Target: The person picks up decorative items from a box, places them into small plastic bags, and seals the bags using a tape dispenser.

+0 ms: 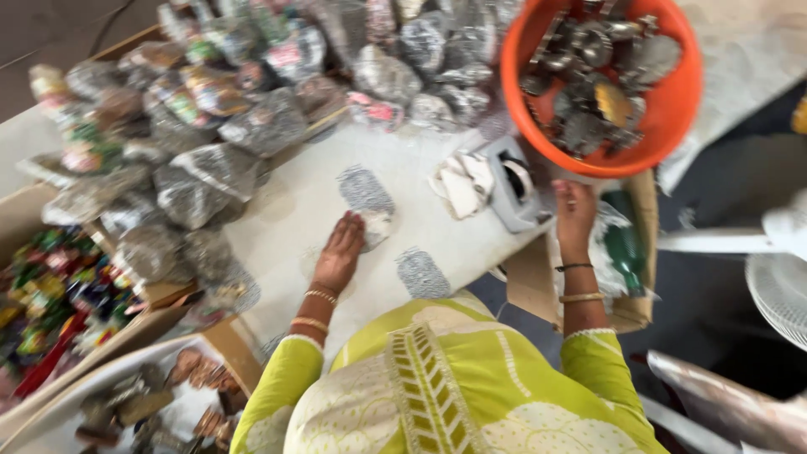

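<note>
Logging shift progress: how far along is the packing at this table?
Done: a heap of filled clear bags lies across the table's far side. In hand: left hand rests on a small packet on the white cloth; right hand reaches under the orange tub. Left: the tub holds many loose metal parts.

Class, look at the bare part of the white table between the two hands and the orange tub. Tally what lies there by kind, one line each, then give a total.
Flat grey packets: 2
Grey tape dispenser: 1
Pile of white paper scraps: 1
Orange tub: 1
Total: 5
The left hand rests by one packet; the right hand is near the dispenser.
</note>
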